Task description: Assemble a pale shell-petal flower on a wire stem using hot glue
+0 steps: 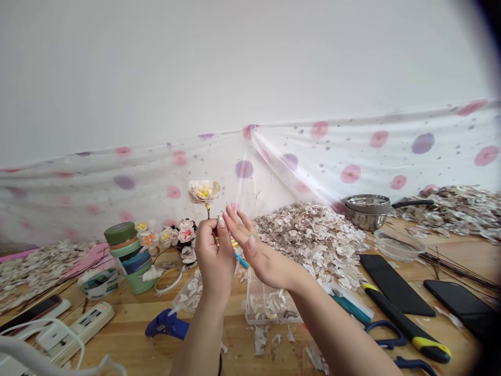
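Note:
My left hand (214, 250) is closed in a pinch, wrapped round the thin dark stem of a handmade flower (204, 192). That flower stands upright above the hand, with pale layered petals and a yellow centre. Close beside it, my right hand (256, 249) has its fingers stretched out and its thumb apart. Its fingertips reach to the left hand's fingertips; whether they touch, I cannot tell. Beneath the hands lies a clear compartment box (250, 315) with petal-like flakes in it. A blue glue gun (166, 325) rests by my left forearm.
Heaps of whitish flakes (313, 240) cover the back of the wooden table. Finished flowers (186, 235) and a green jar (133, 261) stand left, near a power strip (84, 329). Right are metal bowls (367, 211), a yellow-black utility knife (407, 321), blue scissors (387, 334) and a phone (462, 305).

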Demonstrator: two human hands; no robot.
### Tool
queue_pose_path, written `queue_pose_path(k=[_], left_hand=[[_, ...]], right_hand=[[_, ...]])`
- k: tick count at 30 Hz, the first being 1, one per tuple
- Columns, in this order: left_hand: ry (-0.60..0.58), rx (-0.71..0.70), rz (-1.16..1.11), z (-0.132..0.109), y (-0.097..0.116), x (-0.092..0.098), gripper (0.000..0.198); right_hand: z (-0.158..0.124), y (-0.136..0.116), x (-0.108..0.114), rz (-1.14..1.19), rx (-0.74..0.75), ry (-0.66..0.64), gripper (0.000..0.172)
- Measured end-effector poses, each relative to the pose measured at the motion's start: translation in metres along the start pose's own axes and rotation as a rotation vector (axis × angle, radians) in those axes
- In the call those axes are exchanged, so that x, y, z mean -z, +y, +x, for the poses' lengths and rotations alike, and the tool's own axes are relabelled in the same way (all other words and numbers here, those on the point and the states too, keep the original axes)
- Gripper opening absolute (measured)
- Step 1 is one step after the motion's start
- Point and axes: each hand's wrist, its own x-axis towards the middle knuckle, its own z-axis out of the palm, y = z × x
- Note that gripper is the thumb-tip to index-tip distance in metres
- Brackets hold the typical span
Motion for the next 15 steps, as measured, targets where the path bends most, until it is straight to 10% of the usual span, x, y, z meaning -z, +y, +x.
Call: queue_pose_path(k=[15], left_hand=[[-0.069,0.077,-0.193,0.000,0.005,0.000,0.031]], right_hand=[[-0.008,-0.001,0.017,0.233,-0.166,0.098,0.076]])
